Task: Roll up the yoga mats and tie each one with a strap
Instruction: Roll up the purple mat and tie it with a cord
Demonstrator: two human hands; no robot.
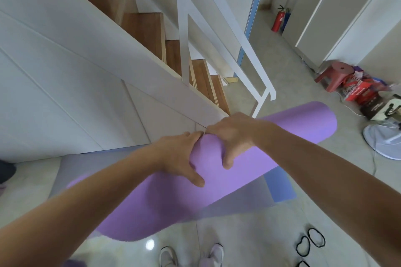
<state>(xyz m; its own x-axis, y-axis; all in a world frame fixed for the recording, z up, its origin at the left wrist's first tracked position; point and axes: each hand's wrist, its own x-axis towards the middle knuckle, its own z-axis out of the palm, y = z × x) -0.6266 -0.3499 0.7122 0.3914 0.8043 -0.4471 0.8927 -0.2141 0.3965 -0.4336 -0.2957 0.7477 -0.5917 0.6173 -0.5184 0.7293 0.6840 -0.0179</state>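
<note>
At the bottom edge, the toes of two pale shoes stand on the glossy tiled floor. Just to their right lie three black strap loops, untouched, the lowest one cut off by the frame. Above the shoes, a rolled purple yoga mat runs diagonally from lower left to upper right, and both bare arms reach out to its middle. The left hand grips the roll with its fingers curled over the far side and its thumb pressed on the near face. The right hand clamps it just beside the left in the same way, thumb pointing down the near surface, and the two hands almost touch at the top of the roll. I cannot tell whether the roll rests on the floor or is lifted clear of it. Under its right half, a flat blue mat lies on the tiles. Beyond the hands, a staircase with wooden treads climbs to the upper left behind a white railing. To the right stand a white fan base, a red plastic stool beside red printed bags, and, farthest away, a red fire extinguisher against the wall.
</note>
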